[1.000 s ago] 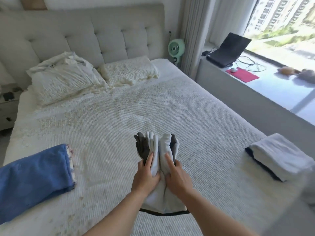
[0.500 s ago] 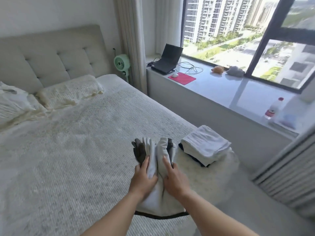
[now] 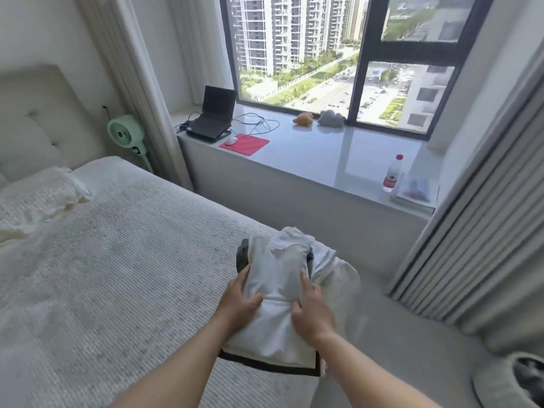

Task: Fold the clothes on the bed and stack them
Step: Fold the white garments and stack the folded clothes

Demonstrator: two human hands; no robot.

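Both hands hold one folded white garment (image 3: 276,328) near the right edge of the bed (image 3: 117,275). On its left side, the left hand (image 3: 240,301) grips with fingers curled over the cloth and the thumb lying across the top. At the right side, the right hand (image 3: 312,310) grips with its fingers reaching forward along the fold and its thumb pressed into the middle. A dark trim band runs along the garment's near edge, and a bit of dark grey fabric shows at the far left corner.

Just beyond and partly under the garment's far end lies a stack of folded white clothes (image 3: 321,254), sitting at the bed's corner; whether the garment already rests on it I cannot tell.

Farther left, a cream pillow (image 3: 38,198) lies against the padded headboard (image 3: 35,125). A green fan (image 3: 125,134) stands beside the bed. On the window ledge (image 3: 323,160) sit a laptop (image 3: 213,116), a red mouse pad (image 3: 244,144) with a white mouse, two soft toys and a water bottle (image 3: 392,173).
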